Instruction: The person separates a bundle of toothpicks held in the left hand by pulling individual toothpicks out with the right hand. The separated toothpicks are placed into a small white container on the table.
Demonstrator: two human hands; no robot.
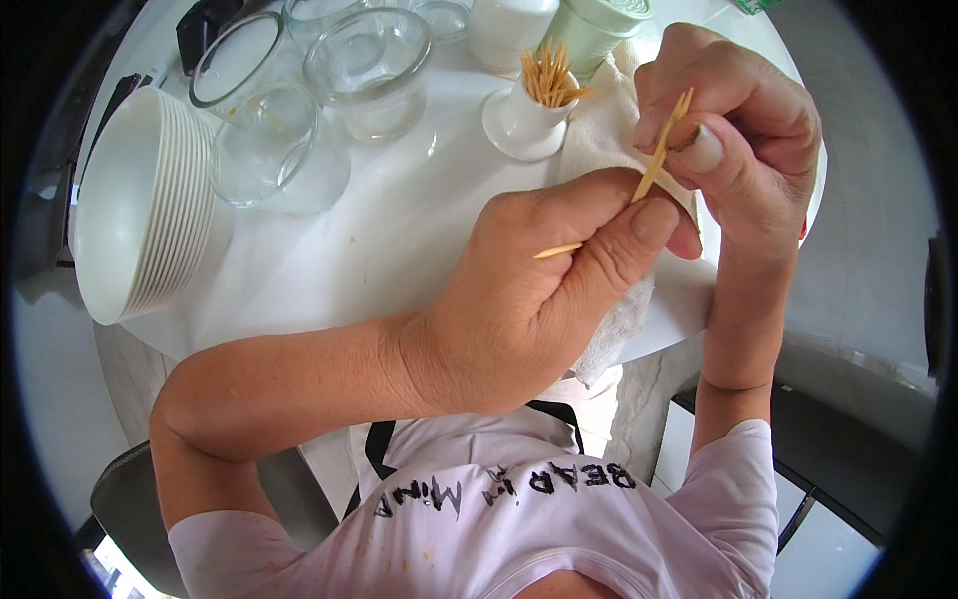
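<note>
My left hand (546, 277) is closed around wooden toothpicks; one pointed end (557, 251) pokes out near the base of the thumb, and more wood (658, 150) rises between thumb and index finger. Right above it, my right hand (741, 127) pinches the upper part of these toothpicks between thumb and fingers. How many lie inside the left fist is hidden. Behind the hands, a white toothpick holder (528, 123) with a wide foot stands upright, filled with toothpicks (550, 75). A pale cloth (614, 127) lies on the table, partly under my hands.
A stack of white bowls (142, 210) lies tipped on its side at the table's left edge. Several clear glass containers (367, 82) stand beyond it. A white container (509, 34) and a pale green one (599, 30) are at the back. Small specks dot the white tabletop (389, 254).
</note>
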